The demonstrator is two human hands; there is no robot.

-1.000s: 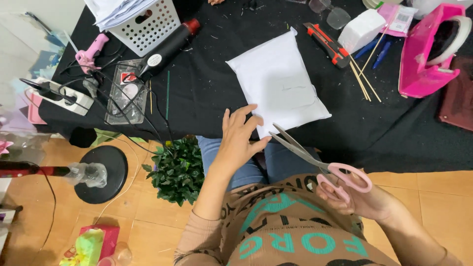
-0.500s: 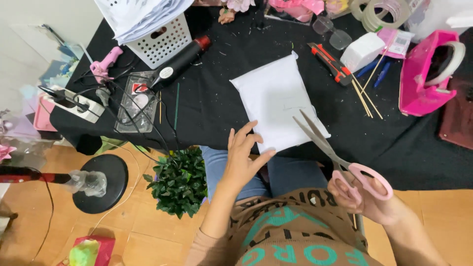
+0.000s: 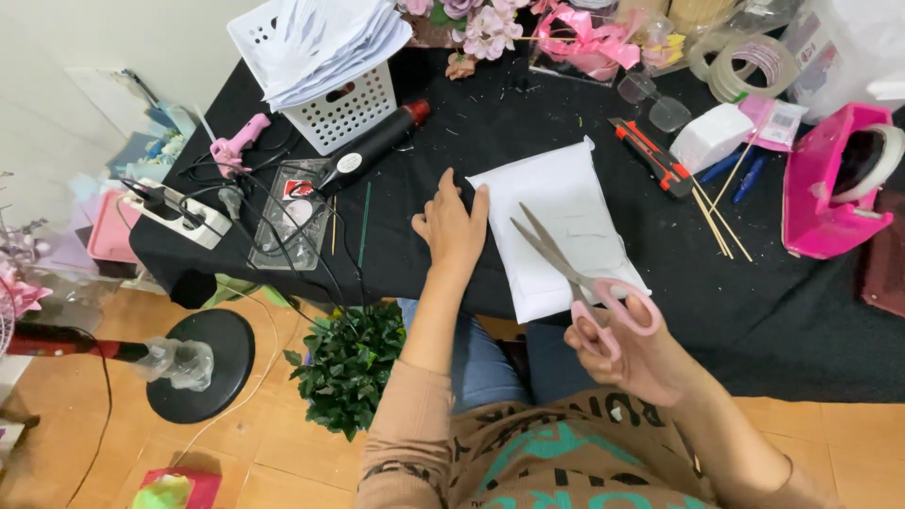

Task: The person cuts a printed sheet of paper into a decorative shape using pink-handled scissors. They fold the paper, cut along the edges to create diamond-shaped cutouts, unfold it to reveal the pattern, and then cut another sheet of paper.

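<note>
My left hand [image 3: 452, 226] lies flat, touching the white sheet [image 3: 566, 226] at its nine o'clock on the worktop [image 3: 490, 123], my right hand [image 3: 627, 353] grips open scissors [image 3: 575, 273] above it; blades could snag the sheet.

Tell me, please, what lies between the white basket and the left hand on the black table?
In the head view, a black heat tool with a red tip lies between the white basket and the left hand, surrounded by bare black tablecloth.

I see a white basket [image 3: 344, 113] of papers, a pink tape dispenser [image 3: 830, 188], a power strip [image 3: 179, 215] on the black counter [image 3: 811, 311], and a green plant [image 3: 351, 363] below.
</note>
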